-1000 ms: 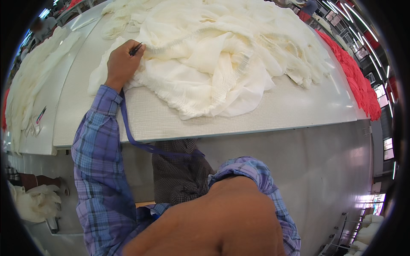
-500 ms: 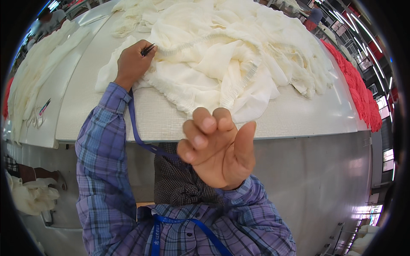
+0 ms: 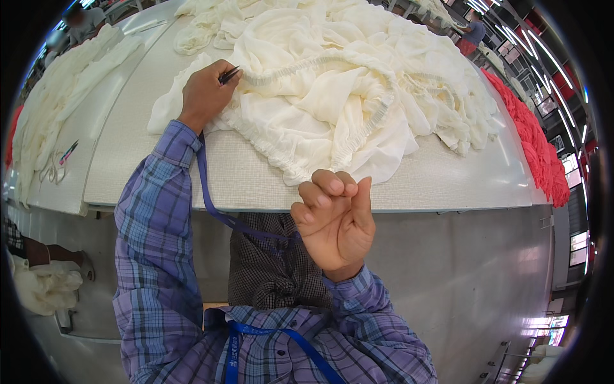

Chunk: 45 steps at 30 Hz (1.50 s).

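Observation:
My left hand point(image 3: 208, 96) is closed around small black thread snips point(image 3: 229, 75), whose points stick out toward the cream fabric. A purple strap point(image 3: 206, 185) hangs from that hand and runs down to my waist. Beside the snips lies a thin cream garment point(image 3: 307, 121) with a gathered elastic edge, heaped on the table. My right hand point(image 3: 336, 224) is held up at the table's front edge, palm toward me. Its fingers are loosely curled and the thumb is near the index finger, with nothing visible in them.
The pale textured table point(image 3: 141, 173) carries more cream fabric behind the garment. Red cloth point(image 3: 531, 141) hangs over its right end. On the left are a strip of cream fabric point(image 3: 57, 89), scissors point(image 3: 52, 169) and a pen point(image 3: 68, 152). Other people work farther off.
My right hand has moved a little right and away from me, its fingers curling and the thumb drawing nearer to them. My left hand has shifted slightly right, still holding the snips.

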Motion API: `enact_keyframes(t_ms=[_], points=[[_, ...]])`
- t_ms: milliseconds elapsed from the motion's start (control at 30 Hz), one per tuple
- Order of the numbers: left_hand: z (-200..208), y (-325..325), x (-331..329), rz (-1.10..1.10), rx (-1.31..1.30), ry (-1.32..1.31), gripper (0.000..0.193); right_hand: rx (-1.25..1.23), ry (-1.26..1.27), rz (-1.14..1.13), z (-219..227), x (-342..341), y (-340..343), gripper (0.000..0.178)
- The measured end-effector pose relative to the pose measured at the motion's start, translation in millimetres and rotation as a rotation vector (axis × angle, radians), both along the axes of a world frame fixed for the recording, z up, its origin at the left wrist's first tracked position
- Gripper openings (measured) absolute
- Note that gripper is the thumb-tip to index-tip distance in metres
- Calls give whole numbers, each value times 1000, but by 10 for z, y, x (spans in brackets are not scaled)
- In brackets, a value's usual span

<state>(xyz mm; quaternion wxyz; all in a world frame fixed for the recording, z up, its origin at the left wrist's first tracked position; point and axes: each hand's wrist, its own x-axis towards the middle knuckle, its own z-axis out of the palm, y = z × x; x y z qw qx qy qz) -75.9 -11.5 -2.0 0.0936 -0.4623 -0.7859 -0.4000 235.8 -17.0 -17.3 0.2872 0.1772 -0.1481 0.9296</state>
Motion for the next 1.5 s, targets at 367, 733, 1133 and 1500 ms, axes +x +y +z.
enact_keyframes(t_ms=[367,733,1133,1500], points=[[10,17,14,-19,5,6,25,366,176,0,598,124,-368,29],[-40,22,-16,-14,29,46,24,467,464,-183,1160,-113,-844,40],[-23,21,-19,-20,12,34,24,342,540,-191,1053,-283,-833,51],[-10,-8,19,-10,24,21,16,1486,-683,-168,-829,-10,-499,40]])
